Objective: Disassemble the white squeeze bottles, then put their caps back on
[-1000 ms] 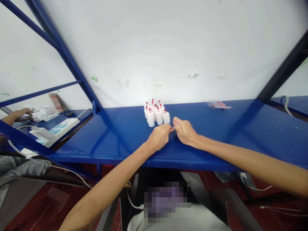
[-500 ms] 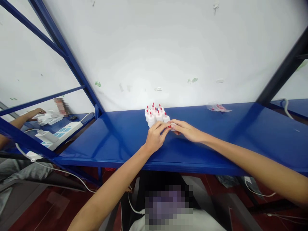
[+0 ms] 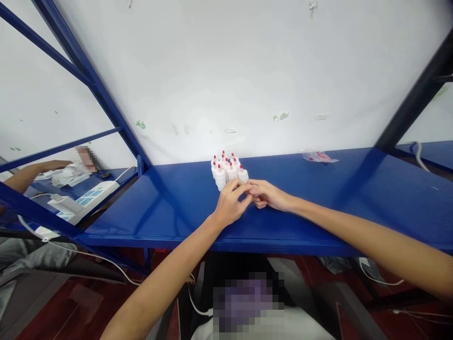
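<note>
My left hand (image 3: 231, 202) and my right hand (image 3: 269, 194) meet above the blue table, fingertips touching. The left thumb and forefinger are pinched together at the red cap of a small white squeeze bottle. My right hand curls around this bottle, and fingers now hide nearly all of it. Just beyond my left hand, several white squeeze bottles (image 3: 231, 174) with pointed red caps stand upright in a tight group.
The blue table (image 3: 184, 203) runs along a white wall. At the back right lies a clear plastic bag (image 3: 318, 157) with red pieces in it. On the left are a blue frame post, a white power strip (image 3: 95, 196) and another person's arm (image 3: 31, 174) over white items.
The red cap that showed between my fingertips is now hidden. My right fingers have curled in more, while both hands stay in nearly the same place. The other person's hand has shifted slightly.
</note>
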